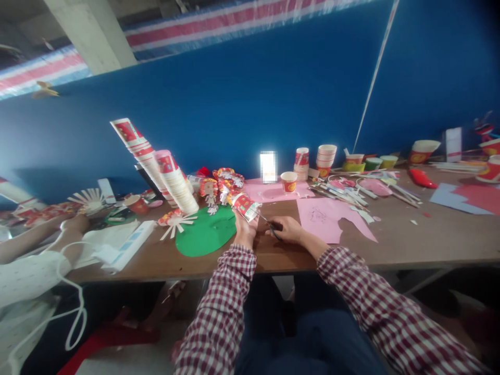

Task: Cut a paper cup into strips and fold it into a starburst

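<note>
My left hand [247,225] holds a red printed paper cup [245,204] tilted on its side, the rim turned toward the right. In my right hand [287,229] is a pair of dark scissors [274,229], the fingers closed round the handles. The blades reach up and left to the cup's rim; whether they are cutting into it is too small to tell. A round green sheet [207,237] lies left of my left hand. To the right of my right hand lies a pink sheet [318,224] with a drawing on it and a cut-out edge.
Tall leaning stacks of paper cups [179,182] stand left of the green sheet, near a cup cut into strips [177,224]. A single cup [289,182] and more stacks stand at the back. Scraps and sticks [351,190] lie right. Another person's arm [58,239] rests at left.
</note>
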The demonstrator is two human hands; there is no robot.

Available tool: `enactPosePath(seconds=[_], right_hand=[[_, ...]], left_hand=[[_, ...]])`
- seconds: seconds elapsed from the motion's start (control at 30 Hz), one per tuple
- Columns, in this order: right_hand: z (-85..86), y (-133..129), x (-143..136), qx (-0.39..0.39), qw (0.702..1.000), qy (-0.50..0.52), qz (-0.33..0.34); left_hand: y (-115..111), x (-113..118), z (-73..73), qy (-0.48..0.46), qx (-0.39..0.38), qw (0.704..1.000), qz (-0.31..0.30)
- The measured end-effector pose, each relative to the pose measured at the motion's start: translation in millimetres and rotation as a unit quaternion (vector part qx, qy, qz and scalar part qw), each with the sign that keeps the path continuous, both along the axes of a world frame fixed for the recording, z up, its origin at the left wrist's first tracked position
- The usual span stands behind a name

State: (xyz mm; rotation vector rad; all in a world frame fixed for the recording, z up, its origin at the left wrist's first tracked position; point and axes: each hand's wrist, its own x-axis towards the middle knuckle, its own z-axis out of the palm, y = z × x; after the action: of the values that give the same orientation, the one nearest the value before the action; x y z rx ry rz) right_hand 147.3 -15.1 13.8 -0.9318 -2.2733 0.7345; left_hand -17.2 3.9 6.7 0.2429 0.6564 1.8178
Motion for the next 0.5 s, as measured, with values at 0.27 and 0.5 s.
enactPosePath(seconds=[0.27,0.5], right_hand=[[-4.3,2.7,-0.9,-0.027,0.999,0.024,0.002],[-2.7,2.3,-0.2,-0.049,0.998,0.034,0.003]], left_hand=[[4.3,0.7,-2.4,0.021,-0.006,0.999,0.024],[10.1,2.1,-2.1,0.058,-0.005,0.998,0.016]])
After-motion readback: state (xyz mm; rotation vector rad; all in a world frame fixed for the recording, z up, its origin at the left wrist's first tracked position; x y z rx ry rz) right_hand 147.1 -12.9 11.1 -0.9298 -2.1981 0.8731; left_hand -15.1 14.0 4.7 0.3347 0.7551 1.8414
